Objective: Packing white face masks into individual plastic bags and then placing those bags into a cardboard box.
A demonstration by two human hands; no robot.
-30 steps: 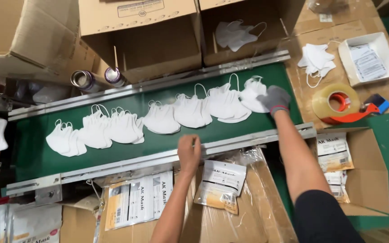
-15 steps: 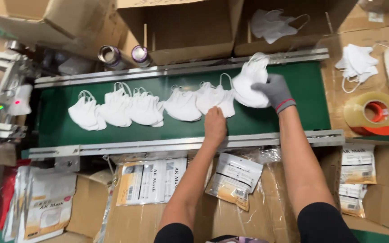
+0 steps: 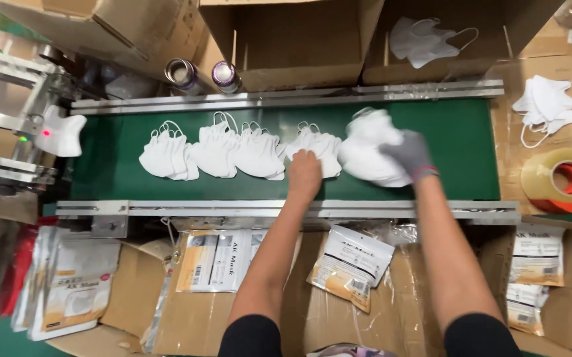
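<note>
Both hands have moved inward along the green belt (image 3: 471,142) — the gloved right hand (image 3: 410,153) now grips a bunched stack of white masks (image 3: 368,149) mid-frame, the bare left hand (image 3: 304,173) presses flat on another mask pile (image 3: 317,142), with three piles (image 3: 213,152) already laid out leftward.

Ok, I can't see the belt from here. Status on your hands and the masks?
Left hand bare, pressing on a white mask. Right hand, grey glove, gripping a bunch of masks. Green belt bare past it.

White masks (image 3: 246,151), green belt (image 3: 457,142)
</note>
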